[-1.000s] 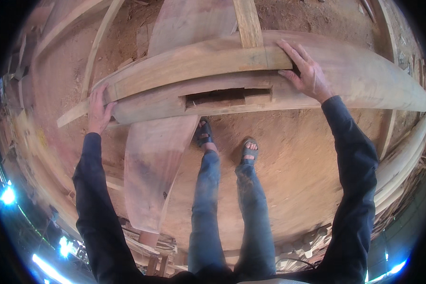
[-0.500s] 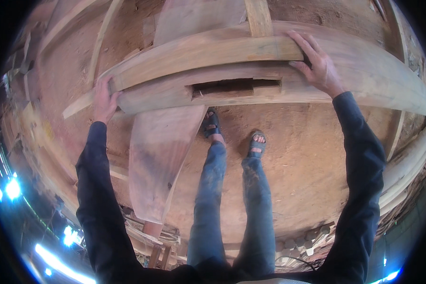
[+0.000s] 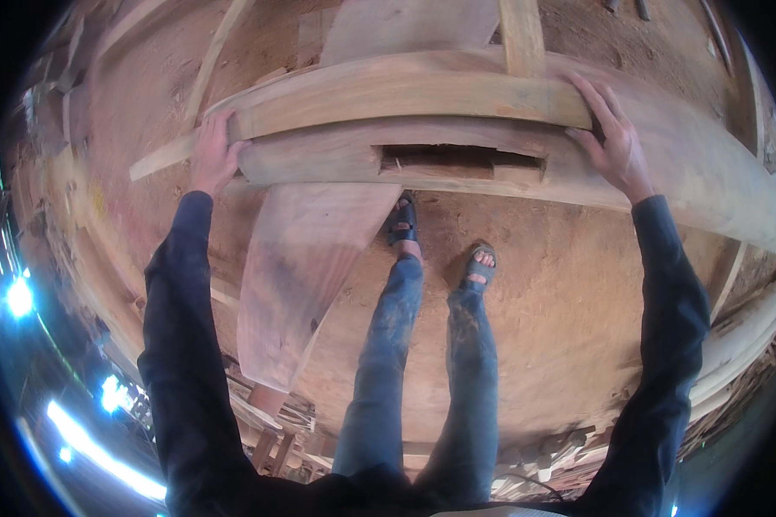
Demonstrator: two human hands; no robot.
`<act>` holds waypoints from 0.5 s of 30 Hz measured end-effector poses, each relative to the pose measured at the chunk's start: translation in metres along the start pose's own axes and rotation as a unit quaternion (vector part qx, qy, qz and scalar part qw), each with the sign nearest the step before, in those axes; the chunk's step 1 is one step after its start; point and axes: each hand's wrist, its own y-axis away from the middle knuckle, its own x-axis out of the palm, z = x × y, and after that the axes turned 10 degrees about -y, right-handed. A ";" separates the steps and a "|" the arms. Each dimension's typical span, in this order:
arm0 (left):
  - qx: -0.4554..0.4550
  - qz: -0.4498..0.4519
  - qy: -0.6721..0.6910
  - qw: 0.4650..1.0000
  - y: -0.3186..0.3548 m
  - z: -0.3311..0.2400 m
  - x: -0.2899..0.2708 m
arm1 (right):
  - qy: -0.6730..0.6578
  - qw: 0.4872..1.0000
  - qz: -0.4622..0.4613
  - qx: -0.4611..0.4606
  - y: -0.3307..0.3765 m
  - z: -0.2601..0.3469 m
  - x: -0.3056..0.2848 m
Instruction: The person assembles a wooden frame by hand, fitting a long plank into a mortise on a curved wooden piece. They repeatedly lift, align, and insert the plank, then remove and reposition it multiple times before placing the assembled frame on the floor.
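Left hand [image 3: 213, 157], 10 o'clock: fingers closed on end of curved wooden piece [image 3: 388, 96]. Piece spans 10 to 2 o'clock, over slotted timber [image 3: 319, 158] at 12. Strut [image 3: 523, 39], 1 o'clock, appears to meet far edge. Right hand [image 3: 616, 148], 2 o'clock: fingers wrapped round other end. Risk: uneven hold could twist piece; slip could pinch thumb.

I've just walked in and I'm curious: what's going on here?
A person clasps a curved wooden bar, left grip at its left end, right grip at its right. The bar lies over a larger timber, beyond the long slot cut in it. The person's sandalled feet stand on the dirt floor, on the near side.
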 end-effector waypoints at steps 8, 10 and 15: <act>0.001 0.004 0.024 1.000 -0.006 -0.005 -0.005 | 0.034 0.999 -0.012 -0.038 0.001 -0.005 -0.001; -0.006 0.019 0.012 1.000 -0.005 -0.005 -0.008 | 0.018 0.999 0.002 -0.029 -0.002 0.000 -0.001; -0.045 0.018 0.051 0.998 0.007 -0.019 -0.007 | 0.019 0.999 0.028 -0.019 -0.006 -0.002 -0.001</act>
